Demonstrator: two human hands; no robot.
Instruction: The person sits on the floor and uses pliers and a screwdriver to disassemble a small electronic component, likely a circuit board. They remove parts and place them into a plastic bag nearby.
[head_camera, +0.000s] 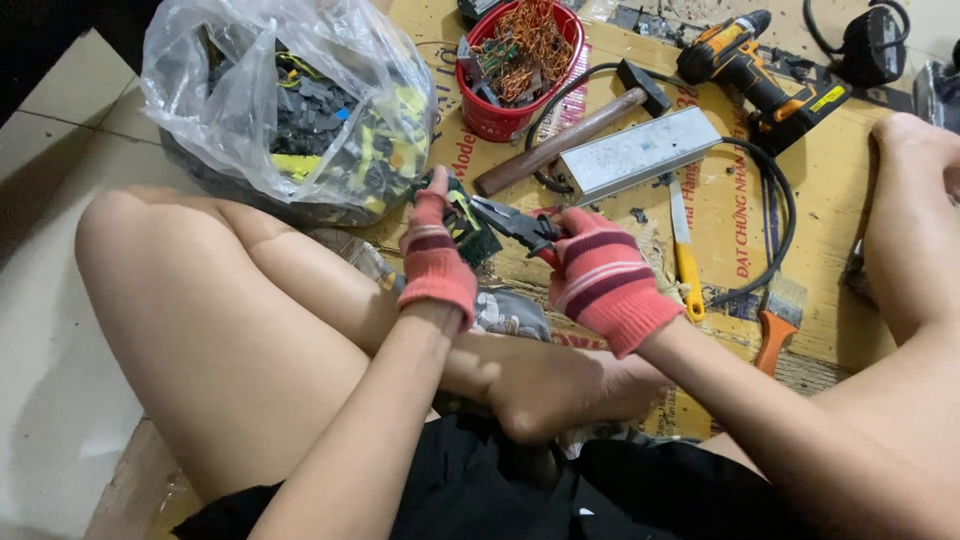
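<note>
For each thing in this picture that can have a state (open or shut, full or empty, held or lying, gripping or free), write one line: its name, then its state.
Left hand: gloved, gripping a small component.
Right hand: gloved, gripping the pliers.
Pliers: held, nose at the component.
Small component: held, off the floor.
Plastic bag: full, mouth gathered.
Red bucket: open, heaped with wire.
Hammer: lying, unheld.
Cordless drill: lying on its side.
Paintbrush: lying flat.

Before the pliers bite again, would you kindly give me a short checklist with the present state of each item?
1. Left hand grips the small green part: ok.
2. Right hand holds the pliers: ok.
3. Plier tips reach the part: ok.
4. Exact bite point: cannot tell.
5. Both hands gloved: ok.
6. Red tub of copper wire within reach: ok.
</note>
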